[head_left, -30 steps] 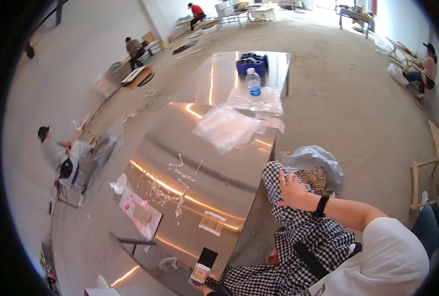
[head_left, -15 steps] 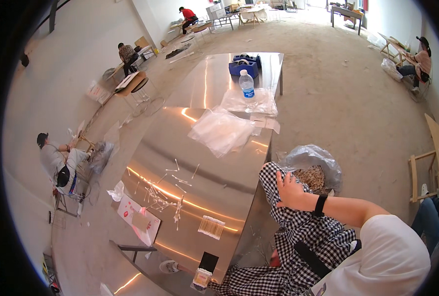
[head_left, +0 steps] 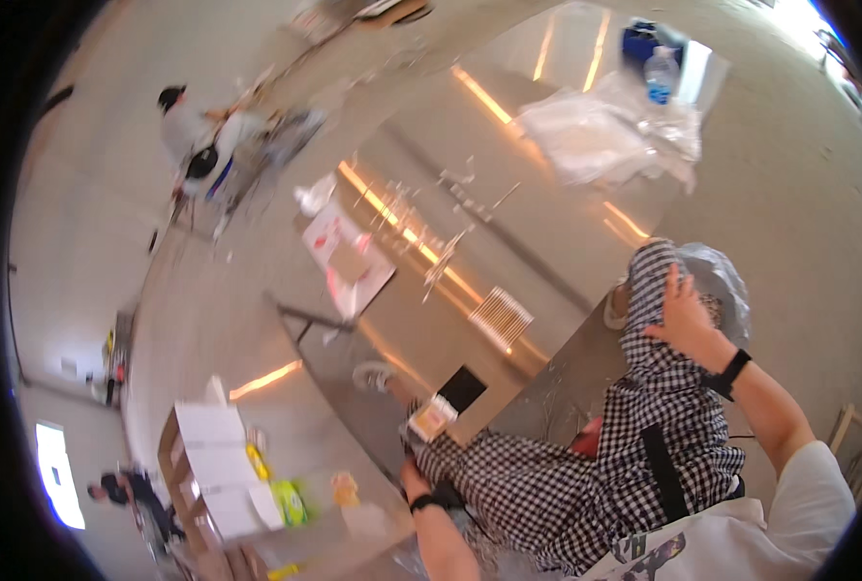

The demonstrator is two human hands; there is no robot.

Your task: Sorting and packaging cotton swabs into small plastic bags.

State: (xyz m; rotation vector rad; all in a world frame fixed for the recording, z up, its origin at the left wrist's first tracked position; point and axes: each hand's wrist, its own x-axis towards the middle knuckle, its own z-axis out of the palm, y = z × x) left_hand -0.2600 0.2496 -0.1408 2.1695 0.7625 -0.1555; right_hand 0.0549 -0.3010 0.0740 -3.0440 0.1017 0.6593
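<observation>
I sit at a shiny metal table [head_left: 547,242] in black-and-white checked trousers [head_left: 596,465]. My right hand [head_left: 685,312], a black band on its wrist, lies flat on my raised knee with its fingers spread and nothing in it. My left hand [head_left: 414,476], also with a black wristband, is at the table's near edge. Its fingers reach a small white and orange carton [head_left: 433,418], but blur hides whether they grip it. A black phone [head_left: 462,387] lies just beyond the carton.
On the table are a white ribbed piece [head_left: 501,318], red-and-white sheets [head_left: 349,259], crumpled clear plastic [head_left: 596,140], a water bottle [head_left: 660,76] and a blue box [head_left: 641,39]. A clear bag [head_left: 720,273] is behind my knee. A person [head_left: 194,136] sits on the floor.
The view has swung and tilted, so the table now runs diagonally and looks closer. Both hands stay where they were, the right on the knee and the left by the carton.
</observation>
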